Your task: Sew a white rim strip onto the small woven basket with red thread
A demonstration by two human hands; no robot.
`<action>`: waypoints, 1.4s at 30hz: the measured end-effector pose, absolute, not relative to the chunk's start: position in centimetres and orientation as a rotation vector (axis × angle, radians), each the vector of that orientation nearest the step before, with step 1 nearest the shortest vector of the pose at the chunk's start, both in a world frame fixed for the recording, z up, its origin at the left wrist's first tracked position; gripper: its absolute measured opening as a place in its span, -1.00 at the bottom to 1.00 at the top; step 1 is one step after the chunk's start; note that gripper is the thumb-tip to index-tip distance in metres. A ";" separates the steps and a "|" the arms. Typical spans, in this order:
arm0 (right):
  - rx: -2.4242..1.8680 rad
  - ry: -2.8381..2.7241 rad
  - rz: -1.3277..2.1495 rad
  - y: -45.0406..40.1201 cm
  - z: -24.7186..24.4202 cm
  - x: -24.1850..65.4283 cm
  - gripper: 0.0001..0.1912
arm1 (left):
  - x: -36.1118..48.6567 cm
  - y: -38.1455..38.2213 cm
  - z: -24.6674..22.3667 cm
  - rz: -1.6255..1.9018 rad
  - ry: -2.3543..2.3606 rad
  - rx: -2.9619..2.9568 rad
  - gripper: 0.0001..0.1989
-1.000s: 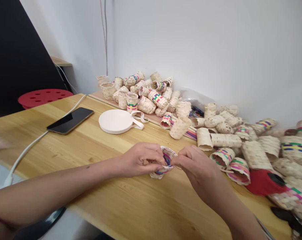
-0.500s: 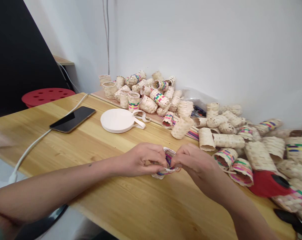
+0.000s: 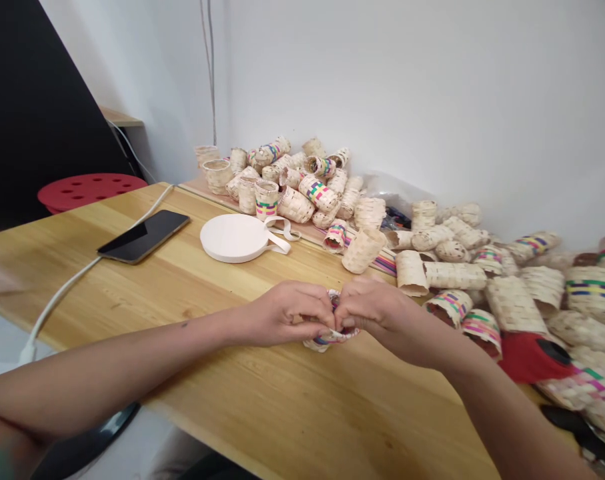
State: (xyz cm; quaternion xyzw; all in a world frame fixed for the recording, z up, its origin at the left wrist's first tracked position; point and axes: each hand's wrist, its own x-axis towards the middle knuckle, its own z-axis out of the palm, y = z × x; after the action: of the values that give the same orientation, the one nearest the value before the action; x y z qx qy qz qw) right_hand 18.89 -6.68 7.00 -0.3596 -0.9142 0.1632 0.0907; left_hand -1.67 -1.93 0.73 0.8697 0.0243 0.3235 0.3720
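Note:
A small woven basket with coloured strips rests on the wooden table in front of me, its opening tilted up between my hands. My left hand pinches its rim from the left, thumb and fingers pressed together. From the right, my right hand pinches the near part of the same rim, fingertips touching those of the left. Both hands cover much of the basket, and whatever thin strip the fingertips may grip is hidden.
A roll of white ribbon and a phone lie on the table, a white cable running under the phone. Many woven baskets are heaped along the wall, with a red cloth item at right. A red stool stands behind.
My right hand has moved left along the rim, so the two sets of fingertips now meet. The view has shifted slightly.

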 end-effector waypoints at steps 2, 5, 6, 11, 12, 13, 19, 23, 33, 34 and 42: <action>-1.049 -2.727 0.475 -6.5 7.0 18.9 -0.75 | -1.6 -1.8 0.6 0.838 0.083 2.224 -0.88; -1.050 -2.693 0.488 -6.2 7.1 19.0 -0.78 | -1.5 -1.5 0.4 0.873 0.099 2.204 -0.90; -1.064 -2.682 0.491 -6.1 7.1 19.1 -0.79 | -1.5 -1.4 0.4 0.881 0.104 2.196 -0.90; -1.090 -2.707 0.536 -5.8 7.7 19.0 -0.85 | -1.5 -1.3 0.3 0.869 0.103 2.180 -0.88; -1.076 -2.716 0.554 -5.9 7.8 18.9 -0.85 | -1.6 -1.3 0.3 0.863 0.100 2.179 -0.87; -1.064 -2.723 0.563 -5.9 7.9 18.9 -0.85 | -1.6 -1.3 0.3 0.856 0.098 2.179 -0.86; -1.068 -2.738 0.454 -6.1 8.3 19.3 -0.79 | -1.7 -1.5 0.5 0.823 0.101 2.194 -0.84; -1.066 -2.715 0.441 -6.0 8.5 19.9 -0.78 | -1.8 -1.5 0.7 0.821 0.088 2.216 -0.88; -1.056 -2.731 0.435 -6.3 8.4 19.5 -0.73 | -1.7 -1.6 0.9 0.815 0.102 2.205 -0.79; -1.054 -2.733 0.440 -6.3 8.4 19.5 -0.72 | -1.7 -1.6 0.9 0.815 0.101 2.206 -0.80; -1.014 -2.752 0.470 -5.9 8.3 19.2 -0.75 | -1.8 -1.5 0.8 0.810 0.067 2.208 -0.86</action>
State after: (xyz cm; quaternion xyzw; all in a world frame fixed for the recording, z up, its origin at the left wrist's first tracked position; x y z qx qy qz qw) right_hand 19.23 -5.93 8.32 -0.3403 -0.9231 0.1575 0.0854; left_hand -1.82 -1.54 0.84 0.8663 0.0264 0.3179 0.3844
